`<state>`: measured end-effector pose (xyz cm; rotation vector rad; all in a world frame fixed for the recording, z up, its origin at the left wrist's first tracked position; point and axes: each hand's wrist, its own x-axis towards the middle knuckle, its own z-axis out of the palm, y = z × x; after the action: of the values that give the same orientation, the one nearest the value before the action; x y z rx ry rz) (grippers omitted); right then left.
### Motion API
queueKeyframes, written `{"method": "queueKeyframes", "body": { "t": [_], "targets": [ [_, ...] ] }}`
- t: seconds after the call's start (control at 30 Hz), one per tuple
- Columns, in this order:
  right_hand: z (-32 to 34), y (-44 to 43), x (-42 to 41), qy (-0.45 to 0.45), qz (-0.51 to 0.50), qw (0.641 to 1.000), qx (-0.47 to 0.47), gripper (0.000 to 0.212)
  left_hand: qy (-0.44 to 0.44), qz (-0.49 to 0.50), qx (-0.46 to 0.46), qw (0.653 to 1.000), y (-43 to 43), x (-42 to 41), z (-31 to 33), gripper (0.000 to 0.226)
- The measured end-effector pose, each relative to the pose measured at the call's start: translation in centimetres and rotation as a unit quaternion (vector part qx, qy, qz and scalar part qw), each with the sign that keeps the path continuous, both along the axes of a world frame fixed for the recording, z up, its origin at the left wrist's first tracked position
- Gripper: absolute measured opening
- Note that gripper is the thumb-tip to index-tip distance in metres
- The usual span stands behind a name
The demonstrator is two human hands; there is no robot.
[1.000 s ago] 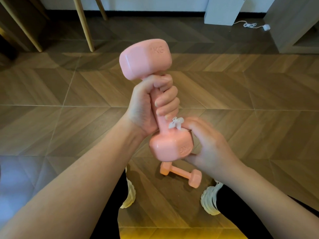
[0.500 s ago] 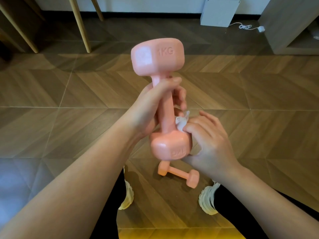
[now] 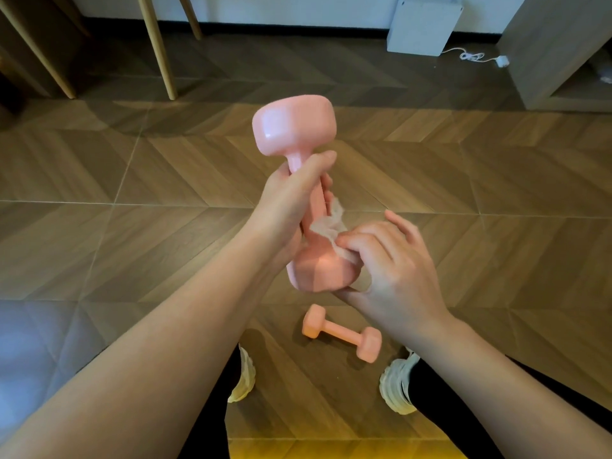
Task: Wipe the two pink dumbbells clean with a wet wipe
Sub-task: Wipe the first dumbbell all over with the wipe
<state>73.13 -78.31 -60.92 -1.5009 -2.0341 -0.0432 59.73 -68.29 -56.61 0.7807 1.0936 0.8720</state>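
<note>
My left hand grips the handle of a pink dumbbell, held upright in front of me above the floor. A thin white wet wipe is pinched in my right hand and pressed against the lower handle and the top of the lower head. The wipe drapes partly round the handle; part of it is hidden under my fingers. A second pink dumbbell lies on the wooden floor between my feet, touched by neither hand.
Two white shoes stand either side of the floor dumbbell. Wooden furniture legs rise at the back left. A white box with a cable and a grey cabinet stand at the back right.
The held dumbbell has turned in my left hand, so its 1KG marking no longer faces me. My right hand has spread the wipe further up the handle.
</note>
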Motion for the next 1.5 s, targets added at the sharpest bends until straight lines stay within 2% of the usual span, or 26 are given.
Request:
{"method": "queueKeyframes", "body": {
  "t": [0.07, 0.13, 0.23, 0.4, 0.53, 0.63, 0.77, 0.87, 0.97, 1.1, 1.3, 1.5],
  "targets": [
    [-0.3, -0.1, 0.1, -0.008, 0.003, 1.0, -0.009, 0.039, 0.013, 0.023, -0.029, 0.999, 0.1, 0.2, -0.2, 0.022],
    [-0.5, 0.0, 0.1, -0.022, 0.007, 0.999, -0.032, 0.044, -0.012, 0.033, -0.064, 0.997, 0.0, 0.4, -0.5, 0.028],
    [-0.6, 0.2, 0.3, -0.039, -0.002, 0.998, -0.042, 0.039, -0.057, -0.006, -0.073, 0.996, -0.2, 0.8, -0.9, 0.037],
    [-0.7, 0.1, 0.0, -0.042, -0.028, 0.999, -0.012, 0.039, 0.006, 0.022, -0.052, 0.998, 0.0, 1.0, -1.1, 0.019],
    [-1.0, 0.1, 0.0, -0.055, -0.034, 0.997, -0.044, 0.047, 0.017, 0.003, -0.08, 0.997, 0.1, 0.8, -1.2, 0.024],
    [-0.8, 0.0, -0.2, -0.052, -0.039, 0.996, -0.06, 0.047, -0.008, -0.003, -0.088, 0.996, 0.1, 0.8, -1.0, 0.026],
    [-0.4, -0.4, -0.3, -0.013, -0.034, 0.999, -0.029, 0.052, -0.062, 0.026, -0.1, 0.993, 0.7, 0.6, -0.5, 0.027],
    [-0.5, -0.4, -0.2, 0.059, 0.032, 0.998, -0.019, 0.055, -0.102, 0.038, -0.122, 0.987, 1.0, 0.3, 0.1, 0.029],
    [-0.4, -0.3, -0.4, 0.091, 0.079, 0.992, -0.024, 0.063, -0.111, 0.021, -0.132, 0.985, 1.0, 0.1, 0.2, 0.031],
    [-0.1, -0.3, -0.5, 0.124, 0.068, 0.99, -0.023, 0.06, -0.109, -0.003, -0.131, 0.985, 1.0, 0.0, 0.3, 0.031],
    [-0.2, -0.4, -0.6, 0.069, 0.047, 0.996, -0.015, 0.042, -0.109, -0.034, -0.111, 0.987, 0.9, 0.0, 0.5, 0.031],
    [0.1, 0.0, -0.9, -0.02, -0.005, 0.998, -0.053, 0.049, -0.085, -0.084, -0.055, 0.991, 0.2, 0.4, 0.5, 0.03]
  ]
}}
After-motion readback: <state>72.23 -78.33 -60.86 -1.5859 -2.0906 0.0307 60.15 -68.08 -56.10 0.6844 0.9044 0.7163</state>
